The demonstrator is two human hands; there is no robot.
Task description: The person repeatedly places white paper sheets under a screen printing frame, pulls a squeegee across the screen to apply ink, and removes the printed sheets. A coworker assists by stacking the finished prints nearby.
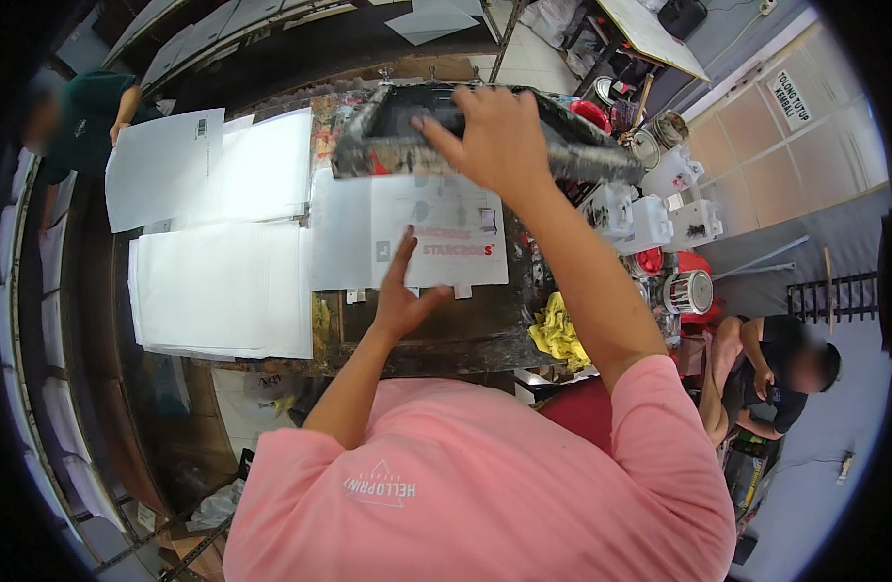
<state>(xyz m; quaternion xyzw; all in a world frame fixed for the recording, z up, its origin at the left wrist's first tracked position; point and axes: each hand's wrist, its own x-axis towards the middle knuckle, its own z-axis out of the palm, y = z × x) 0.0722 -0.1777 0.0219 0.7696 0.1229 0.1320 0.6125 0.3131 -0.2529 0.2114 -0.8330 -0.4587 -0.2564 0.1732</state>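
Over sheet (pixel 441 267), left hand (pixel 400 307), paper stack (pixel 218 291) beside

A crumpled yellow cloth (pixel 557 332) lies near a round tin (pixel 689 292).

The right grip (pixel 504 136) touches a stained frame (pixel 398 158) near printed paper (pixel 446 213).
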